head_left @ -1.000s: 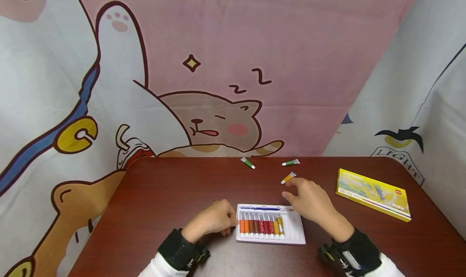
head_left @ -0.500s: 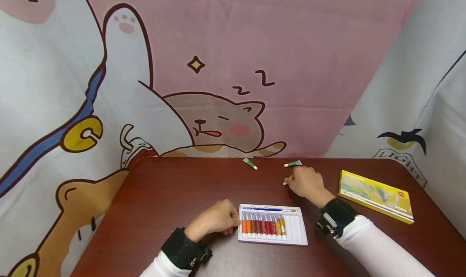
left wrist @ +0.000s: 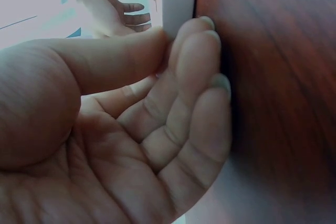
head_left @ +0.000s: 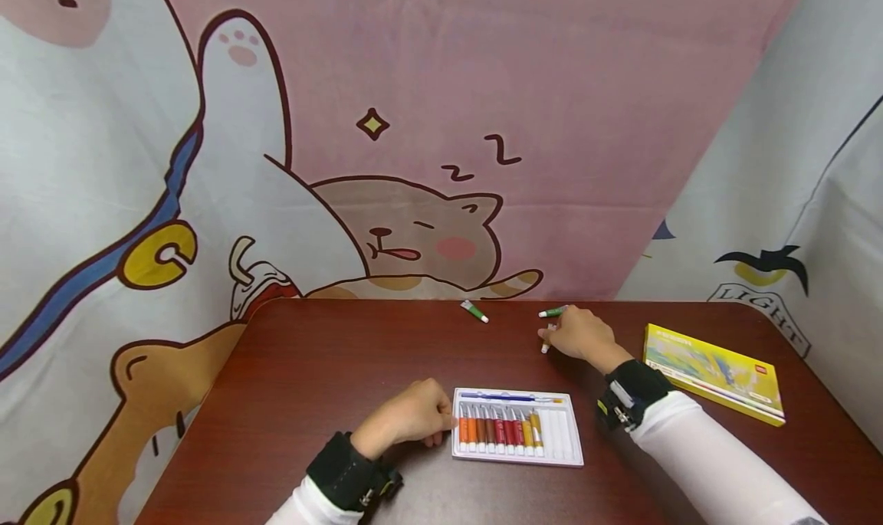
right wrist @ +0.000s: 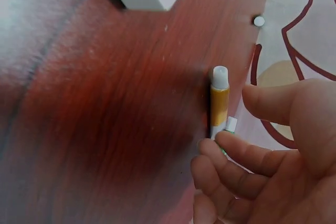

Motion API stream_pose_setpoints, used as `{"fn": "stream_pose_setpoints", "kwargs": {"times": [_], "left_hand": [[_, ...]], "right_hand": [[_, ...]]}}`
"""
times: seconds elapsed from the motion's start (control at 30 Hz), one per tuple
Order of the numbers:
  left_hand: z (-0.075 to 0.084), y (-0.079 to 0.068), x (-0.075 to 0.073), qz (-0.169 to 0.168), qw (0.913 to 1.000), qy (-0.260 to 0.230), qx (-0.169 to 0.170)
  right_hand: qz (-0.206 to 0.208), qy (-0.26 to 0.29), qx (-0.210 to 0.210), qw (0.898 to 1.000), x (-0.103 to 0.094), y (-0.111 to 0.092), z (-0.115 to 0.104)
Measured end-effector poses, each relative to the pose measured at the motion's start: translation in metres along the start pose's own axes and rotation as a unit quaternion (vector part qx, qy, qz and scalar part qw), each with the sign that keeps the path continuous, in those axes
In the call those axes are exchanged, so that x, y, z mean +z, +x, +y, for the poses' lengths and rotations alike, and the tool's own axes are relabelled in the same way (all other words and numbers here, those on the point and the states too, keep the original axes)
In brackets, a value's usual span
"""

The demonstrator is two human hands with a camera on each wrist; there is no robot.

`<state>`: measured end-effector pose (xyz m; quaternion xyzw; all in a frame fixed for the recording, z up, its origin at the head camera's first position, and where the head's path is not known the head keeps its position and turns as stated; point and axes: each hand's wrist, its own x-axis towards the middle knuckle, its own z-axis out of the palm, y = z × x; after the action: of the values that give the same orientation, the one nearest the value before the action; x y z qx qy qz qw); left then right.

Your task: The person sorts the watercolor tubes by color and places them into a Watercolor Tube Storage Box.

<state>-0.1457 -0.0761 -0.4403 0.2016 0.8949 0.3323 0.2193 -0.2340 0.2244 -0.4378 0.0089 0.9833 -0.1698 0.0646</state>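
Observation:
My left hand pinches the left edge of a white paint tray, fingers curled; in the left wrist view the thumb meets the tray's wall. The tray holds several orange, brown, red and yellow paint tubes and a blue brush. Farther back, my right hand is over a yellow paint tube lying on the table. Its fingertips are at the tube's tail, and the thumb stands apart from it. A green paint tube lies just behind this hand, partly covered.
Another green paint tube lies near the table's back edge. On the right stands a flat yellow paint box. A printed cat cloth hangs directly behind the brown table.
My right hand has reached away from beside the tray to the yellow tube, whose cap end has turned towards me. The left hand stays at the tray's edge.

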Motion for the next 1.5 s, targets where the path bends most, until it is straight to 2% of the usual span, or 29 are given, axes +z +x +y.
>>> {"fn": "stream_pose_setpoints", "kwargs": {"times": [0.3,0.63,0.8,1.07,1.3,1.5], "left_hand": [[-0.001,-0.001,0.000,0.000,1.0000,-0.009,0.003],[-0.001,0.001,0.000,-0.001,0.9999,-0.012,0.000],[-0.001,0.002,0.000,-0.001,1.0000,-0.008,0.003],[-0.002,0.001,0.001,-0.001,1.0000,-0.001,-0.001],[-0.002,0.002,0.001,0.001,1.0000,-0.003,0.005],[-0.002,0.003,0.001,-0.001,1.0000,-0.008,0.001]], "right_hand": [[-0.008,-0.019,0.011,1.000,-0.001,0.003,-0.009],[-0.012,0.051,-0.014,0.999,0.001,-0.006,0.010],[0.007,0.094,-0.035,0.995,-0.007,-0.021,0.010],[0.012,0.128,-0.045,0.991,-0.014,-0.052,0.004],[0.021,0.150,-0.038,0.988,-0.011,-0.078,-0.002],[0.000,0.163,-0.030,0.986,-0.001,-0.100,-0.008]]}}
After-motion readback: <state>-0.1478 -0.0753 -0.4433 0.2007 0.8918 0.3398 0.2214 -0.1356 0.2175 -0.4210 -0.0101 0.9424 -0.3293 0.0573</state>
